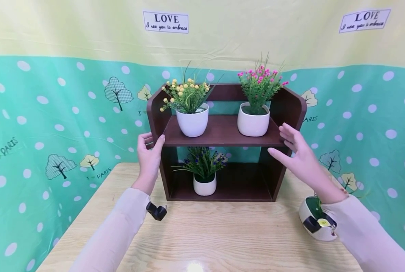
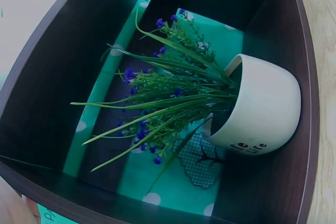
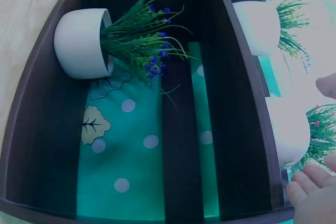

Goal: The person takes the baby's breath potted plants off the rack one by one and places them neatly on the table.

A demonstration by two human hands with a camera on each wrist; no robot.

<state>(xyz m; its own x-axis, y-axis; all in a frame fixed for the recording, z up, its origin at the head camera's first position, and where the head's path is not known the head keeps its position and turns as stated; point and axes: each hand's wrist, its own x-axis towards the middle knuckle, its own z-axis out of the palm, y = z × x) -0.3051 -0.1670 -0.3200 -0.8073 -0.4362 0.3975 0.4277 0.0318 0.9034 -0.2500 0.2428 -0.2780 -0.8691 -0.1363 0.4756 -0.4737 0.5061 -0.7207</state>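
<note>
A dark brown two-tier wooden shelf (image 1: 222, 140) stands on the table. My left hand (image 1: 148, 156) grips its left side panel, thumb at the front edge and fingers along the outside. Beside the right panel, my right hand (image 1: 297, 155) is spread with nothing in it, fingertips overlapping the panel. On the upper tier sit a white pot with yellow flowers (image 1: 193, 120) and a white pot with pink flowers (image 1: 253, 120). A white pot with purple flowers (image 1: 204, 185) stands on the lower tier, left of centre; its lettering shows in the left wrist view.
Another white plant pot (image 1: 306, 213) stands on the table at the right, partly hidden behind the right forearm. The light wood table (image 1: 219, 234) extends in front of the shelf. A green and yellow printed curtain (image 1: 96, 90) hangs behind and at the sides.
</note>
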